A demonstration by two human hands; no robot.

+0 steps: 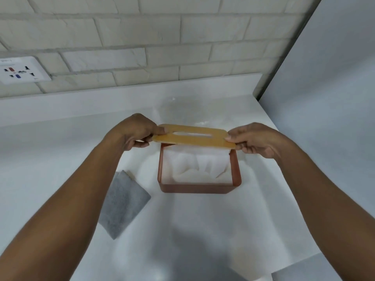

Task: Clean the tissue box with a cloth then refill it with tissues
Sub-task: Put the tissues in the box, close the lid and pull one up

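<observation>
On the white desk [60, 151], seen from the head camera, an open reddish-brown tissue box [199, 188] stands a little right of centre. White tissues [194, 167] fill its inside, lying loosely creased below the rim. Just above the box's far edge hangs the lid [194, 140], a flat tan panel with rounded corners and a long narrow slot down its middle. It is held roughly level and lengthwise, apart from the rim, so that the near part of the box stays uncovered. The left hand [134, 132] pinches the lid's left end, thumb on top and the other fingers [140, 144] curled beneath it. The right hand [257, 140] pinches the right end in the same way, thumb on the upper face and the fingers [246, 149] tucked under the edge. Both forearms reach in from the bottom corners of the view. To the left of the box, near but not touching it, a folded grey cloth [123, 201] lies flat on the desk, partly hidden by the left forearm. Behind the desk rises a pale brick wall [121, 37], with a white socket plate [22, 71] at its left edge. A plain grey-white panel [334, 78] closes off the right side.
</observation>
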